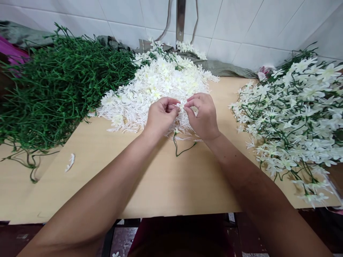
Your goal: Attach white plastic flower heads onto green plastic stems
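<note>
Between my two hands is a small white artificial flower [181, 105], held just in front of the heap of loose white flowers. My left hand [164, 113] pinches its left side between thumb and fingers. On its right side, my right hand [202, 112] pinches with thumb and forefinger. Below them on the board lies a green plastic stem [177, 148], bent, with a pale flower at its upper end. The heap of white flowers and thin white stamens [166, 82] spreads behind my hands and is partly hidden by them.
A large pile of green stems [64, 78] fills the left. Flowers joined to green stems [302, 117] are heaped on the right. One white strip [70, 162] lies on the cardboard [174, 192] at left. A tiled wall [227, 32] stands behind.
</note>
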A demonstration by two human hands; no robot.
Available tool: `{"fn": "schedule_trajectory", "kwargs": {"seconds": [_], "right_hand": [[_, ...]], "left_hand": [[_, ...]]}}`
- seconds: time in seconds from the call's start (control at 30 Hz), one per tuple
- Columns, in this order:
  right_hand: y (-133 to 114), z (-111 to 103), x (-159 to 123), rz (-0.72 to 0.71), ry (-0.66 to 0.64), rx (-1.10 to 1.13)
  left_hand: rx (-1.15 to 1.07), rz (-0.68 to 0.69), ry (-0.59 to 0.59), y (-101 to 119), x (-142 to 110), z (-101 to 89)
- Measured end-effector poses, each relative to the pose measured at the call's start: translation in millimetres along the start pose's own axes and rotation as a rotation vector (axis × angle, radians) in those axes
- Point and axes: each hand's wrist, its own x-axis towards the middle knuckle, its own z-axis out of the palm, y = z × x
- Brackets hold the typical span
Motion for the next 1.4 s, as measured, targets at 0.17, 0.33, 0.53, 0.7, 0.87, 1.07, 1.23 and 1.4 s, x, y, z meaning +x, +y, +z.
{"fn": "schedule_trajectory", "kwargs": {"seconds": [0.17,0.33,0.53,0.7,0.87,1.07,1.23,1.4], "right_hand": [[2,3,-3,-0.031,0.028,-0.032],[1,3,-3,-0.085,0.031,-0.083],[-1,3,-3,-0.072,-0.030,-0.066],[1,3,1,0.246,-0.129,0.379],[3,3,8,0.544,-0.180,0.739],[0,2,10,0.656,-0.180,0.786],[2,2,11,0.652,-0.259,0.851],[1,1,12,0.584,-0.244,0.722]], "left_hand": [[0.018,0.017,-0.017,0,-1,0.7],[0.031,0.021,-0.026,0,-1,1.5],[0.062,0.058,-0.047,-1,-3,0.5],[0.055,0.111,-0.057,-4,-1,-0.7],[0.005,0.106,-0.066,-4,2,-0.7],[-0.010,0.097,-0.076,-1,1,-1.3],[-0.041,0.059,-0.083,0,1,-2.7],[-0.021,0.048,-0.076,4,0,-1.6]]}}
